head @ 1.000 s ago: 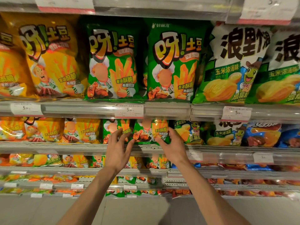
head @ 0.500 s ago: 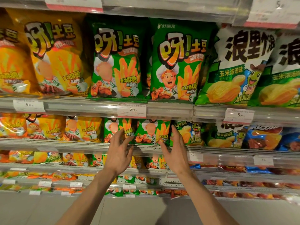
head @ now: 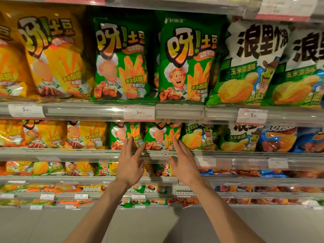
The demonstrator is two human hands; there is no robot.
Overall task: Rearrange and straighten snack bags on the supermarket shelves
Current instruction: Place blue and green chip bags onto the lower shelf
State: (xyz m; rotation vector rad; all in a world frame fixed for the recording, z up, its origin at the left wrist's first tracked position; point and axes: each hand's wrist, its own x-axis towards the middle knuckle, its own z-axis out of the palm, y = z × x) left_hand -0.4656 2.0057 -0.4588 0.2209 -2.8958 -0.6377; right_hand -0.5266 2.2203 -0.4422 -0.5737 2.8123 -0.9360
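Two green snack bags stand side by side on the second shelf, the left green bag (head: pixel 122 135) and the right green bag (head: pixel 161 135). My left hand (head: pixel 130 163) is raised in front of the left green bag with straight, spread fingers. My right hand (head: pixel 183 162) is up before the right green bag's right edge, fingers straight. Neither hand holds anything; whether the fingertips touch the bags I cannot tell. On the shelf above stand two large green bags (head: pixel 185 62), upright.
Yellow bags (head: pixel 52 55) fill the left of the shelves, white-and-green corn bags (head: pixel 249 67) and blue bags (head: pixel 278 139) the right. Clear shelf rails (head: pixel 178 113) carry price tags (head: pixel 139 113). Lower shelves hold more small bags. Grey floor lies below.
Both hands have let go of the small green bag on the second shelf and drawn back a little, fingers now straight. The view has moved closer to the shelves.
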